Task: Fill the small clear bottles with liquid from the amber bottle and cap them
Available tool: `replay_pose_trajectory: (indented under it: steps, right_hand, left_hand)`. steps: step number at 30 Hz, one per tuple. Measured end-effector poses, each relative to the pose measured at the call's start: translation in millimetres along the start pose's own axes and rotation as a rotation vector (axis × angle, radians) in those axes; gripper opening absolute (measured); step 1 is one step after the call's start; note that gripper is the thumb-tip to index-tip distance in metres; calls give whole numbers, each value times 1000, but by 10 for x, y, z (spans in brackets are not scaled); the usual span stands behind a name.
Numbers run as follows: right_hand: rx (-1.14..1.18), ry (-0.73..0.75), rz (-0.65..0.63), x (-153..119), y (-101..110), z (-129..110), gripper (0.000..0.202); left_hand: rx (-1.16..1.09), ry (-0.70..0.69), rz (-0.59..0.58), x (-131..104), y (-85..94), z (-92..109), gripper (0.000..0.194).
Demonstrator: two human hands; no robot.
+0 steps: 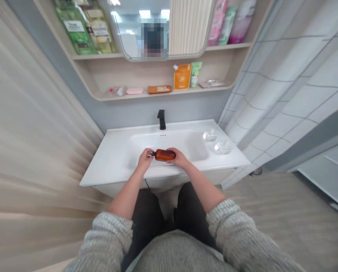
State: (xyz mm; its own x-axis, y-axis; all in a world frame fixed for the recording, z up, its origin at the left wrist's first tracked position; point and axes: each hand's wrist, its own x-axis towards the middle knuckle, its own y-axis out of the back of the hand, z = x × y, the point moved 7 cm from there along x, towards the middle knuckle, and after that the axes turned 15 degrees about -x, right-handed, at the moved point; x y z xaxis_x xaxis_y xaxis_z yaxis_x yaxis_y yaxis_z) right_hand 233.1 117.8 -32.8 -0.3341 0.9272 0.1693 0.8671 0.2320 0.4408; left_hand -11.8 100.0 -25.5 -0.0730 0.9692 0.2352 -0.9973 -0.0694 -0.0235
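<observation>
A: What are the hands on?
B: The right hand (180, 157) wraps the base end of a brown bottle (165, 155), and the left hand (144, 160) has its fingers closed around the black top (153, 153). The bottle lies sideways between them, over the sink (197, 145).
A: What could go wrong?
B: A slip, I'd say: the bottle looks smooth, so a loosened right hand could drop it into the sink below. Whether the hands are wet, I can't tell.
A: And a leak?
B: Possibly, with it on its side, if the top is loose; I can't see how tightly it sits.
A: Anything to knock?
B: The tap (162, 120) stands beyond both hands, and two clear boxes (222, 147) sit well to the right hand's right, so only a wide swing would reach them
</observation>
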Motion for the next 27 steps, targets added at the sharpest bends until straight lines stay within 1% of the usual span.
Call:
replay_pose_trajectory:
  steps: [3, 6, 9, 12, 14, 16, 18, 20, 21, 22, 24, 27]
  right_hand:
    - [-2, -8, -6, 2, -5, 3, 83]
    - [26, -10, -26, -11, -5, -10, 81]
    - [92, -25, -58, -27, -11, -35, 78]
    - [117, -68, -62, -32, -14, -77, 71]
    - [144, -86, -14, -42, 15, -128, 66]
    - [241, -94, 102, -92, 108, -179, 64]
    - [411, -97, 273, -226, 279, -194, 63]
    - [581, -86, 421, -456, 494, -177, 61]
    - [642, -74, 465, -597, 610, -165, 61]
    - [677, -58, 482, -748, 732, -154, 60]
    - [664, -37, 526, -1082, 1036, -109, 64]
    - [499, -79, 652, -1587, 1633, 76, 73]
  left_hand:
    - [50, 46, -1, 16, 13, -41, 22]
    - [168, 61, -42, 13, 3, -34, 32]
    - [134, 16, -46, -3, -1, 36, 35]
    - [54, 7, -30, -19, -14, 74, 39]
    - [-23, 17, -8, -21, -20, 69, 42]
    - [-74, 33, 21, -15, -13, 43, 44]
    - [-71, 54, 46, -3, 2, 5, 44]
    - [-62, 74, 48, 9, 11, -31, 44]
    - [-63, 84, 43, 15, 11, -45, 44]
    - [-67, 93, 32, 19, 7, -55, 45]
    - [-73, 108, 10, 24, -7, -64, 46]
    - [-52, 129, -15, 23, -30, -57, 46]
